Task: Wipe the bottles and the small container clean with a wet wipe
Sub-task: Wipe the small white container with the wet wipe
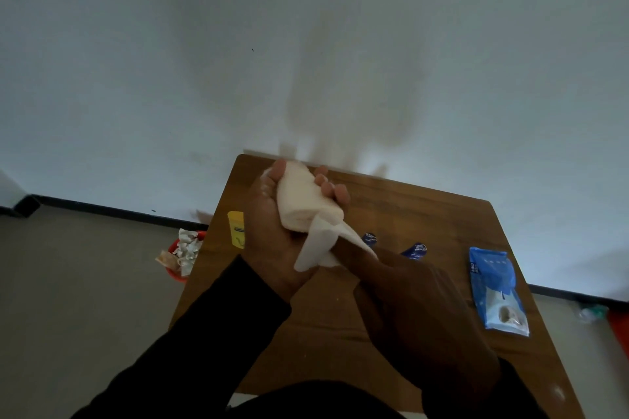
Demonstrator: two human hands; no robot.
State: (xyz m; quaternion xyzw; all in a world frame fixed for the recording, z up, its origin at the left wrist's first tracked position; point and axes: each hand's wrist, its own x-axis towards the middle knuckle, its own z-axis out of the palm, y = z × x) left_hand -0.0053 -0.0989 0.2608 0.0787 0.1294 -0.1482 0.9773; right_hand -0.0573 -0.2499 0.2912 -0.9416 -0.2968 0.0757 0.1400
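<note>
My left hand (272,235) grips a pale cream bottle (303,201), held tilted above the wooden table (442,214), thumb on its far end and fingers curled over its right side. My right hand (408,303) pinches a white wet wipe (323,245) against the bottle's lower end. A small yellow container (236,228) stands on the table's left edge, partly hidden by my left hand. Two dark blue bottle tops (369,239) (416,250) show just beyond my right hand.
A blue wet-wipe pack (497,289) lies on the table's right side. On the floor to the left stands a red bin (183,255) full of crumpled used wipes. A white wall rises right behind the table.
</note>
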